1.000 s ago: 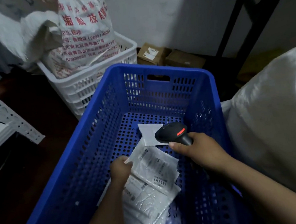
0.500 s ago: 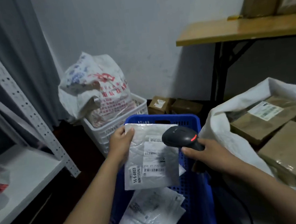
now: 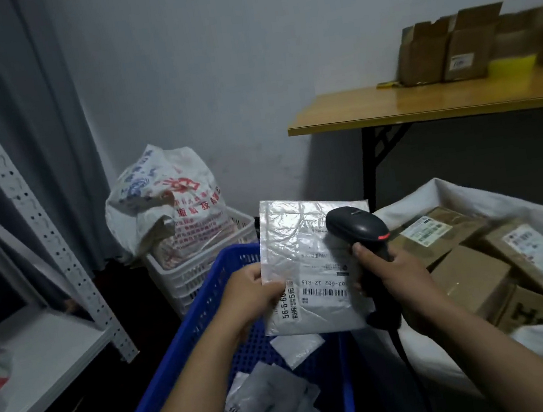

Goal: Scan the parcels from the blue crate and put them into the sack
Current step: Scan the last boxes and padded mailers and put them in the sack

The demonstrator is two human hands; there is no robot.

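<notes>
My left hand [image 3: 250,293] pinches the left edge of a flat silvery parcel [image 3: 304,256], held upright above the blue crate [image 3: 191,341]. Its barcode label faces me, upside down. My right hand [image 3: 390,280] grips a black handheld scanner [image 3: 359,228] whose head overlaps the parcel's right side. Several more flat parcels [image 3: 272,406] lie in the crate's bottom. The open white sack [image 3: 451,189] stands to the right, holding several brown cardboard boxes [image 3: 469,276].
A white crate [image 3: 203,273] with a printed white bag [image 3: 166,202] stands behind the blue crate. A white metal shelf [image 3: 40,347] is at the left. A wooden table [image 3: 422,103] with cardboard boxes stands at the back right.
My left hand picked one parcel out of the crate and raised it. The scanner came up beside it. My view lifted from the crate's floor to the room.
</notes>
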